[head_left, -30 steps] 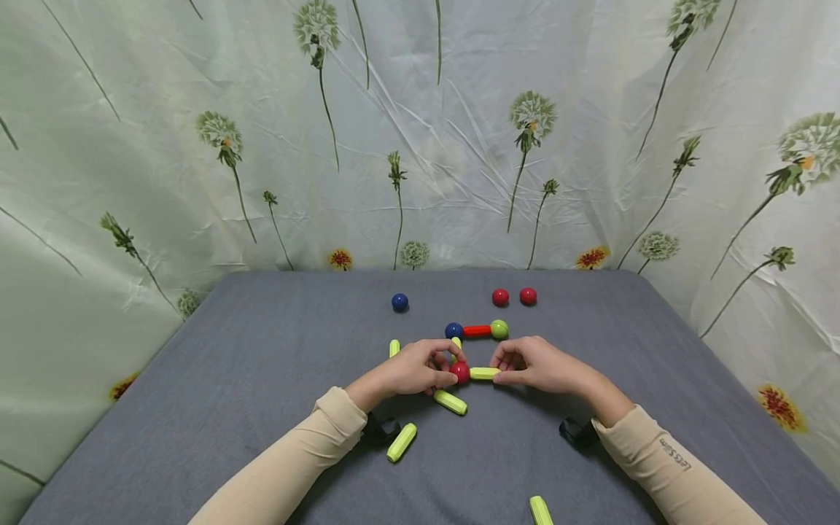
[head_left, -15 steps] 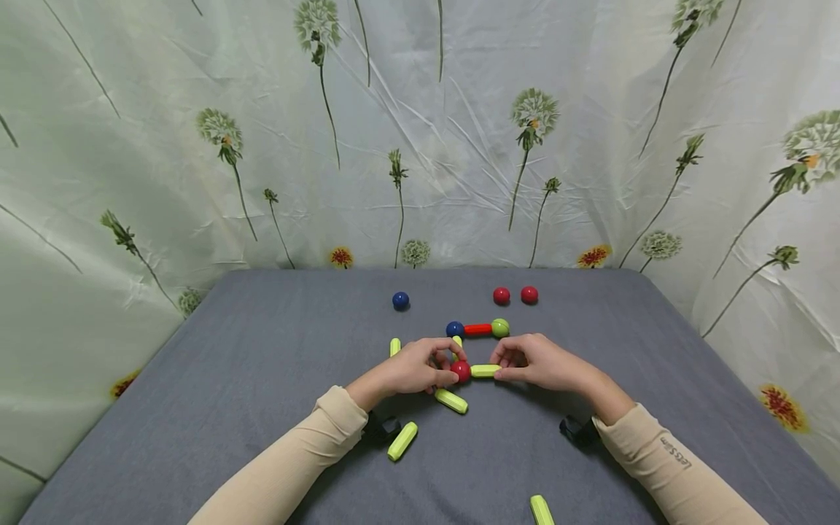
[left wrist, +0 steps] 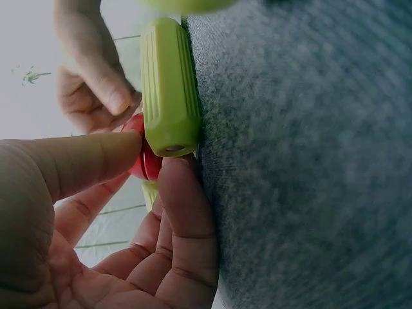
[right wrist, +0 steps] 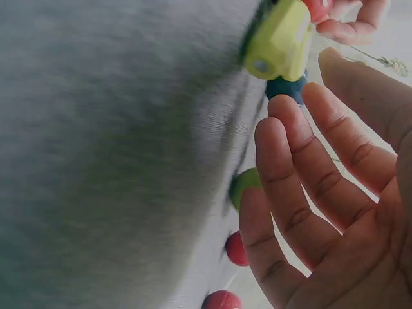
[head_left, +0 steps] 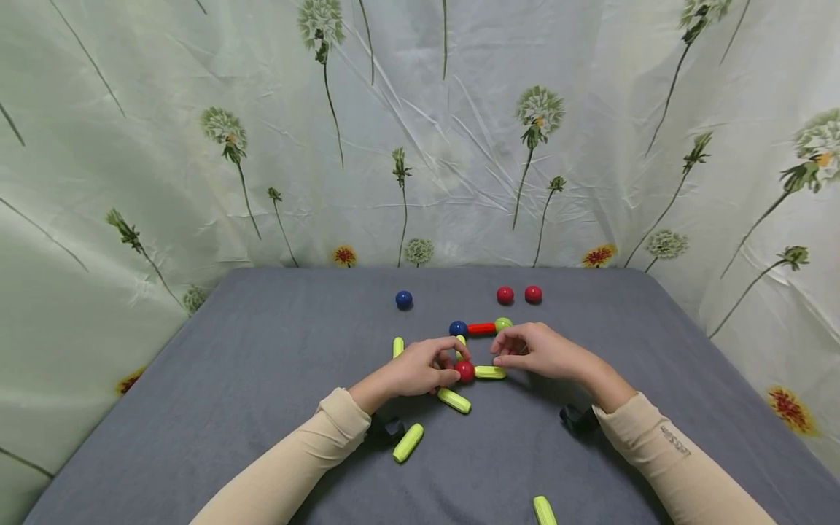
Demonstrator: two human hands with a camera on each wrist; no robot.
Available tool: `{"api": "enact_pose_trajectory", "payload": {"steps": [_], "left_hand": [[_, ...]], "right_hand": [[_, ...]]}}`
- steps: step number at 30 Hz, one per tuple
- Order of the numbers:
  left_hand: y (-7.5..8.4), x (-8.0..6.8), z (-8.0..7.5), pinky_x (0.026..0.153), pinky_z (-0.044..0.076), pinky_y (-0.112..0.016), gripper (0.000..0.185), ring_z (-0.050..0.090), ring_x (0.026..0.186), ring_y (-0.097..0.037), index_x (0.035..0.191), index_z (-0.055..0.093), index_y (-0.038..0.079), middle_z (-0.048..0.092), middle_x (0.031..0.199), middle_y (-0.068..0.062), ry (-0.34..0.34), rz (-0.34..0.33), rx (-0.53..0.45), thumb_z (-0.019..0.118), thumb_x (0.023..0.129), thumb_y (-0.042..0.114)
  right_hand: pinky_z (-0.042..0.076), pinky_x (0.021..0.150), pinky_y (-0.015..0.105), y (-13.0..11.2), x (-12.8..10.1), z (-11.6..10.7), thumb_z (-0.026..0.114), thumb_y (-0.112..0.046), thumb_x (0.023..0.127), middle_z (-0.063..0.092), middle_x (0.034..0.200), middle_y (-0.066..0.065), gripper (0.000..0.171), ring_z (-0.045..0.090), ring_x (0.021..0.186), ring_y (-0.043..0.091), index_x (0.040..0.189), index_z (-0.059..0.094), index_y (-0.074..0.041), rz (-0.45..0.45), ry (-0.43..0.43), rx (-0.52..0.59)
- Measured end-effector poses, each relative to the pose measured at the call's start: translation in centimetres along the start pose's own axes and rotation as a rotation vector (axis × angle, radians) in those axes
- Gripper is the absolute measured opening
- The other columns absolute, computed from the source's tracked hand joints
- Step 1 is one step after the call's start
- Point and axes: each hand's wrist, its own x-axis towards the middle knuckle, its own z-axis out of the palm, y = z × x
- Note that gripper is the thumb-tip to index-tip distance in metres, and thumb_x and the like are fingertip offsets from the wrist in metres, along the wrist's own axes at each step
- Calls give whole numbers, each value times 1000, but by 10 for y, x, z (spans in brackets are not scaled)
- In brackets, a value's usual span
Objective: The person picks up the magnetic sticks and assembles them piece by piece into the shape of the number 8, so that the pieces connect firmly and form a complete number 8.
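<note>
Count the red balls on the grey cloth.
3. Two red balls lie side by side at the far right. A third red ball is pinched in the left hand, joined to yellow-green rods. Others could be hidden under the hands.

On the tabletop [head_left: 262,364], a ball [head_left: 464,370] sits between my left hand [head_left: 413,370] and right hand [head_left: 545,354]. One rod [head_left: 489,372] lies right of it; three balls [head_left: 505,294] rest behind.

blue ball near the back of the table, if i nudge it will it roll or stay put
The lone blue ball looks smooth and round, lying free on the flat grey cloth, so it would probably roll. The fabric may slow it. It seems hard and glossy, likely a bit slippery.
</note>
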Motion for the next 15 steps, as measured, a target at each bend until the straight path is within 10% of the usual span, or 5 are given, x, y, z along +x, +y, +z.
{"api": "enact_pose_trajectory", "payload": {"steps": [15], "left_hand": [[0,-2,-2,51,50,-28,22,55,50,-12,112,56,31,63,76,-5,-4,31,37,54,93,21]], "right_hand": [[51,76,28,-27,57,-28,63,-33,87,69,92,-3,20,63,83,11,101,64,-19,-34,-3,-53]]}}
